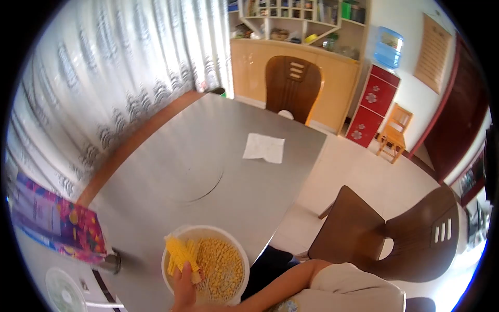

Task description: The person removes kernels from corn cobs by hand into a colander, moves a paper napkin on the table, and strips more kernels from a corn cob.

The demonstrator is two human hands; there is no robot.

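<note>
A white bowl (246,258) stands at the near edge of the grey table, with loose yellow corn kernels (222,264) in it. Over the bowl's left side, my left hand (183,287) is closed on a corn cob (180,251), thumb lying along it. More yellow cob shows just beside this one, and a pale, stripped-looking end sticks out near the thumb. My right forearm (278,285) reaches in from the right below the bowl. Its hand is cut off by the bottom edge of the view.
On the grey table (156,171) lies a white paper sheet (264,147). A colourful bag (62,221) and a metal cylinder (113,261) stand left of the bowl. One brown chair (358,223) is at right, another chair (293,83) at the far end.
</note>
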